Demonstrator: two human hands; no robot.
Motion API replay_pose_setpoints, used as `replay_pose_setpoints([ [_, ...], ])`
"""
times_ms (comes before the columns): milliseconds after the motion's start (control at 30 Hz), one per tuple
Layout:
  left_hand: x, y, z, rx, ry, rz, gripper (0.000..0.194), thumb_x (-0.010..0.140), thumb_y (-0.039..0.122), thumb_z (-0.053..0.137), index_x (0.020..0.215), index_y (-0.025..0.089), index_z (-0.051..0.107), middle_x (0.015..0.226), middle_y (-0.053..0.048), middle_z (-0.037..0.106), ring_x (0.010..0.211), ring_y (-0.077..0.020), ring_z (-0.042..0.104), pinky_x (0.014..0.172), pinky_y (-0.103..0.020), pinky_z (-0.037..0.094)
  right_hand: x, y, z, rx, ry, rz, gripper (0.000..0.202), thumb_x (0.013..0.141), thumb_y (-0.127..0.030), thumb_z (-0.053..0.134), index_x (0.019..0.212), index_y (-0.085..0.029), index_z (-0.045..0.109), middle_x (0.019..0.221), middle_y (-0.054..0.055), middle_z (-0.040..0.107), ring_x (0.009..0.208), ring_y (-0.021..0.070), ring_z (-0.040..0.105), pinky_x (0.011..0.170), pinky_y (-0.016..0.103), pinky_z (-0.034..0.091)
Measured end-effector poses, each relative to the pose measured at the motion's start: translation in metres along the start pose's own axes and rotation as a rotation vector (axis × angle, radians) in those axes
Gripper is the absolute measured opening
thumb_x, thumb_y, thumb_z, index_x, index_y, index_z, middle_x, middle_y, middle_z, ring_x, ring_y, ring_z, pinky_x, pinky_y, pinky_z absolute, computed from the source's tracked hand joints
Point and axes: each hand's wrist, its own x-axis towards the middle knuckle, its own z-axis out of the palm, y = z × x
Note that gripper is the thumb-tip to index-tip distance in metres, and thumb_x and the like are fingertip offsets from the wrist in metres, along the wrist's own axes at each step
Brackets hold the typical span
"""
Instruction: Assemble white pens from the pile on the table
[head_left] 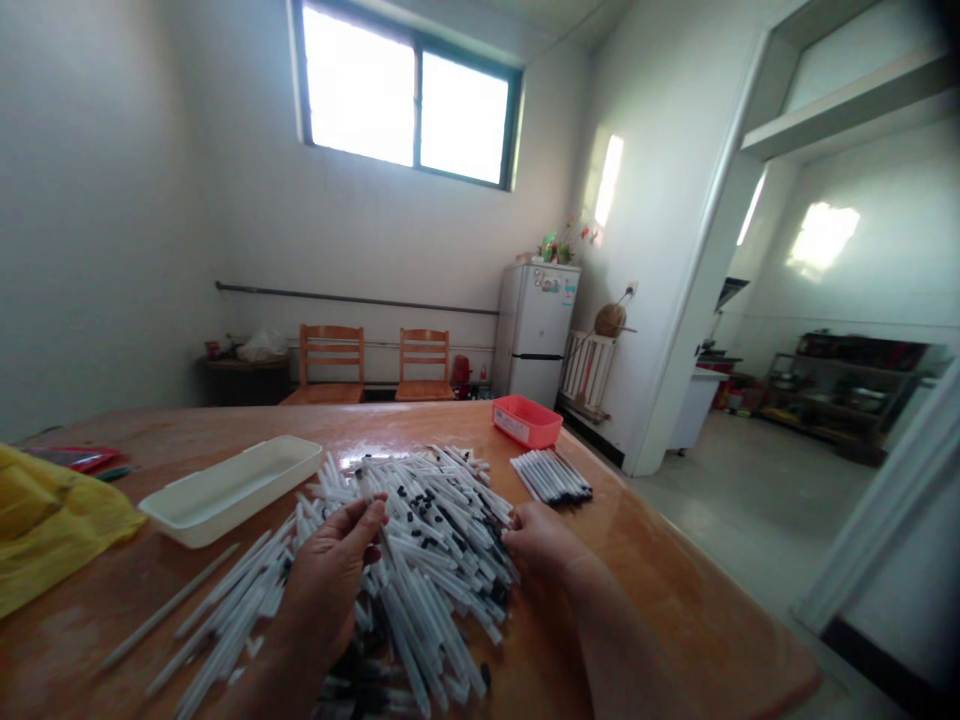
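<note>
A large pile of translucent white pen barrels (435, 610) with small black plugs among them spreads across the wooden table. My left hand (337, 560) is above the pile's left side, thumb and fingers pinched on a pen barrel (364, 484) whose upper end sticks up past the fingertips. At the pile's right edge is my right hand (547, 540), its fingers curled closed; what they hold, if anything, is hidden. Just beyond it lies a neat row of pens with black ends (551, 477).
A red plastic basket (527, 422) stands at the table's far right. Left of the pile is a long cream tray (232, 490), with a yellow plastic bag (56, 525) at the left edge. Two wooden chairs (331, 362) and a fridge (536, 330) stand beyond the table (652, 600).
</note>
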Motion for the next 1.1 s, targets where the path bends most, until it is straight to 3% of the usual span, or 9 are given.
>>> replay_pose_setpoints([
  [367,-0.001,0.002,0.0,-0.038,-0.008,-0.035,0.047,0.068,0.049,0.079,0.104,0.02,0.072,0.098,-0.004,0.069,0.083,-0.0151,0.059,0.064,-0.023,0.042,0.004,0.0,0.002,-0.01,0.024,-0.013,0.014,0.073,-0.02,0.058,0.07,-0.015,0.071,0.066,0.005,0.065,0.057,0.0135,0.052,0.053,0.027,0.026],
  [667,0.001,-0.002,-0.002,-0.037,-0.001,-0.05,0.046,0.068,0.05,0.079,0.104,0.022,0.072,0.093,-0.001,0.068,0.079,-0.013,0.057,0.063,-0.022,0.041,0.005,0.006,0.001,0.144,0.057,-0.036,0.005,0.066,-0.017,0.062,0.064,-0.015,0.065,0.061,0.002,0.063,0.059,0.0133,0.054,0.053,0.024,0.028],
  [800,0.001,-0.001,-0.002,-0.042,0.001,-0.05,0.045,0.069,0.049,0.079,0.103,0.022,0.071,0.093,0.0,0.068,0.08,-0.0122,0.056,0.063,-0.021,0.041,0.001,-0.001,-0.006,0.313,0.047,-0.08,0.009,0.074,-0.022,0.058,0.072,-0.015,0.062,0.071,0.003,0.067,0.065,0.0135,0.06,0.054,0.021,0.036],
  [900,-0.001,0.003,0.0,-0.061,-0.001,-0.062,0.044,0.068,0.048,0.08,0.101,0.02,0.071,0.092,-0.001,0.067,0.08,-0.0122,0.056,0.063,-0.021,0.041,-0.007,-0.012,-0.011,0.537,-0.029,-0.096,0.013,0.081,-0.027,0.052,0.083,-0.015,0.058,0.078,0.005,0.07,0.06,0.0123,0.062,0.047,0.02,0.035],
  [1033,-0.004,0.007,0.003,-0.109,0.002,-0.087,0.04,0.067,0.045,0.081,0.094,0.02,0.068,0.088,0.001,0.066,0.076,-0.011,0.055,0.062,-0.02,0.043,-0.017,-0.024,-0.017,1.064,-0.177,-0.159,0.029,0.075,-0.028,0.066,0.099,-0.015,0.056,0.078,0.004,0.071,0.055,0.0108,0.061,0.044,0.018,0.034],
  [1100,-0.004,0.008,0.003,-0.12,0.0,-0.084,0.036,0.067,0.044,0.082,0.089,0.02,0.066,0.084,0.002,0.065,0.074,-0.0102,0.055,0.062,-0.02,0.044,-0.019,-0.027,-0.018,1.205,-0.223,-0.194,0.041,0.074,-0.027,0.07,0.111,-0.014,0.057,0.078,0.004,0.07,0.056,0.0101,0.06,0.045,0.018,0.037],
])
